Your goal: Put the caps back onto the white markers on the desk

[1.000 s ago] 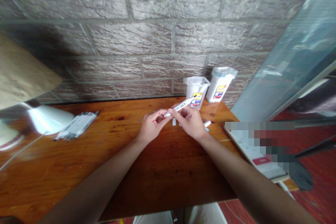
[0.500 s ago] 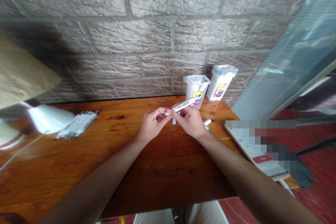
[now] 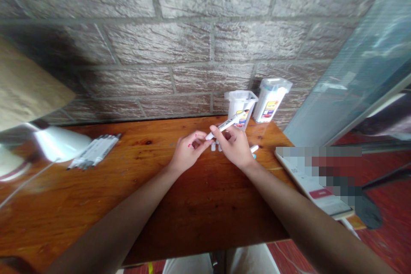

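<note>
A white marker [image 3: 227, 124] with a dark tip at its upper right end slants above the wooden table. My right hand [image 3: 236, 149] grips it between thumb and fingers. At the marker's lower left end my left hand [image 3: 188, 152] is closed in a pinch, fingertips on that end. Red marks show on the left hand. Just below the fingers, white marker ends [image 3: 213, 147] show, partly hidden by the right hand. Another white marker with a blue part [image 3: 254, 149] lies right of the right hand, mostly covered by it.
An open clear plastic container [image 3: 231, 105] stands behind my hands, beside a lidded one [image 3: 270, 102] full of white markers. Several markers [image 3: 96, 150] lie in a row at left by a white lamp base [image 3: 61, 143]. A brick wall [image 3: 189, 43] backs the wooden table [image 3: 205, 209].
The marker has tilted more steeply, its dark end rising. My right thumb has shifted up along it. More of the white marker ends below the hands now shows.
</note>
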`<state>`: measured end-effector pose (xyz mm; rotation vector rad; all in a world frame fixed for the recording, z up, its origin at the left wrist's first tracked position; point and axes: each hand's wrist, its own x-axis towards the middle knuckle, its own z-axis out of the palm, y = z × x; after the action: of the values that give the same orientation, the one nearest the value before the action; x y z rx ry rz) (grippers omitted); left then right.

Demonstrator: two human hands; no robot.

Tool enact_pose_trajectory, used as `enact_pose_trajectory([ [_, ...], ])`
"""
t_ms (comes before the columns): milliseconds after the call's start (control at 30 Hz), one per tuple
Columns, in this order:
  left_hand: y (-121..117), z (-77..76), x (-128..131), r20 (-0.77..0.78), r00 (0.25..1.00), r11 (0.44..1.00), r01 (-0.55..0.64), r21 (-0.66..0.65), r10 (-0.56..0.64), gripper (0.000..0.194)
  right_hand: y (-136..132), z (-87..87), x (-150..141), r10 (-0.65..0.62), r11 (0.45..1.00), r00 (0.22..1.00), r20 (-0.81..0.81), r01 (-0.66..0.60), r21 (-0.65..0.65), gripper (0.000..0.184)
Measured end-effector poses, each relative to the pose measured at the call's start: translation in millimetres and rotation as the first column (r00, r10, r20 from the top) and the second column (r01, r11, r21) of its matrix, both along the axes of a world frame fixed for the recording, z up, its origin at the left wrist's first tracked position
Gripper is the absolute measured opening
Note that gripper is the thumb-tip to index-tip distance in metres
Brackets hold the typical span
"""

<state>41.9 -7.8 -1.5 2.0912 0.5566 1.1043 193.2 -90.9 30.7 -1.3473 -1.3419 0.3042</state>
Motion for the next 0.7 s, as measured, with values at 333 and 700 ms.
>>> enact_pose_trajectory([
  [333,-1.3,1.6,1.1,0.014,1.000,1.000,-0.004,0.010,0.004,0.021,-2.0,2.7,-1.9,0.030,0.999,0.998,0.046,-0.028,-0.026,0.048],
  [700,-0.9,-1.3,0.4,-0.011,1.000,1.000,0.014,-0.011,-0.014,0.025,-1.2,2.8,0.7,-0.063,0.998,0.996,0.059,0.062,0.030,0.044],
])
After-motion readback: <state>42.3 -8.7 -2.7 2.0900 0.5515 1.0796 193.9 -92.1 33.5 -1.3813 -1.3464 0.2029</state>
